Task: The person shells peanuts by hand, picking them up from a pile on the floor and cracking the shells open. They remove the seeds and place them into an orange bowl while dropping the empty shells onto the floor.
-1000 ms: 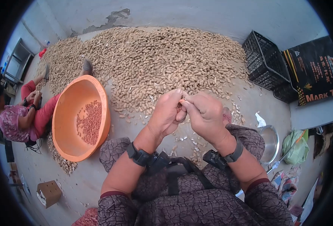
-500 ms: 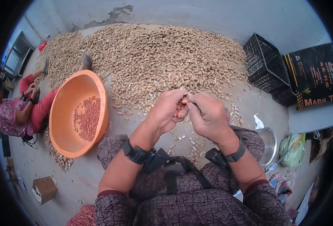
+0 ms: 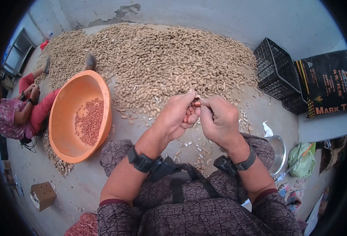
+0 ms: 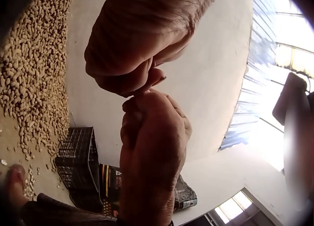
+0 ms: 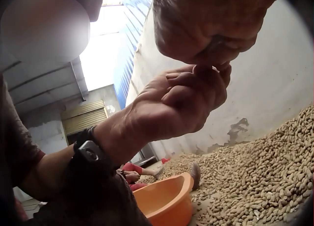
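In front of the lap, the left hand (image 3: 173,118) has its fingers curled around several shelled red peanut kernels (image 3: 188,115). At its thumb and fingertips is a cracked peanut (image 3: 198,104), a red kernel showing in the broken shell. The right hand (image 3: 222,122), its fingers curled in, pinches that peanut from the other side with thumb and forefinger. From the left wrist, the right hand (image 4: 154,137) meets the left hand (image 4: 137,44) at the fingertips. In the right wrist view the peanut is mostly hidden behind the fingers.
A large heap of unshelled peanuts (image 3: 173,59) covers the floor ahead. An orange basin (image 3: 59,133) with red kernels stands at left, beside another seated person (image 3: 14,116). Black crates (image 3: 277,70), a printed sack (image 3: 328,84) and a metal bowl (image 3: 277,153) are at right.
The hands have drawn slightly apart at the fingertips. The peanut between them now shows a red kernel, and the kernels in the left palm are more visible. The head view has shifted slightly.
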The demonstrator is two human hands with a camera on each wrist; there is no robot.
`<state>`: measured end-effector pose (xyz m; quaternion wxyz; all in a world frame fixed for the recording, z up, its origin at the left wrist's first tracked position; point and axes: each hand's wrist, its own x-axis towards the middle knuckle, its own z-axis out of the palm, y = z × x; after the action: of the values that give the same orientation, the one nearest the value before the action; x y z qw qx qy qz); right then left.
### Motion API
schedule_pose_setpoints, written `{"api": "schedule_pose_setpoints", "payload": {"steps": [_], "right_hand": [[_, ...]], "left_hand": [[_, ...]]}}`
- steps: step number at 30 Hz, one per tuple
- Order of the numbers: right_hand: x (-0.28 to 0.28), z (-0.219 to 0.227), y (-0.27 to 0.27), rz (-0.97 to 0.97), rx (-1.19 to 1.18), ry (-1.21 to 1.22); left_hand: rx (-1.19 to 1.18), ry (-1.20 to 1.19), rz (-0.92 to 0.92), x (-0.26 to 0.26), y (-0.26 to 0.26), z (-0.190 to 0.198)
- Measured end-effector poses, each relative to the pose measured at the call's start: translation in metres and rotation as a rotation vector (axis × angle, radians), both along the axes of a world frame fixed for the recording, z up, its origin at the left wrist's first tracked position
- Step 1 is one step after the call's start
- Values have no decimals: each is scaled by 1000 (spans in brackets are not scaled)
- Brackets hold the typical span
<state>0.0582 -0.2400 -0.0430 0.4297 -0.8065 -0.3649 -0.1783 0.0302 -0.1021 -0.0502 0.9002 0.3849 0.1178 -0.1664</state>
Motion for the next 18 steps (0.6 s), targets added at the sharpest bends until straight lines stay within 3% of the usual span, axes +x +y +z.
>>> {"api": "schedule_pose_setpoints", "payload": {"steps": [7, 11, 13, 18], "right_hand": [[1, 4, -2, -75, 78, 262], [3, -2, -2, -78, 150, 292], [4, 4, -3, -37, 264, 450], [2, 3, -5, -48, 187, 419]], "left_hand": [[115, -142, -32, -1, -2, 3], [125, -203, -41, -1, -2, 4], [130, -219, -33, -2, -2, 7], [152, -187, -18, -2, -4, 5]]}}
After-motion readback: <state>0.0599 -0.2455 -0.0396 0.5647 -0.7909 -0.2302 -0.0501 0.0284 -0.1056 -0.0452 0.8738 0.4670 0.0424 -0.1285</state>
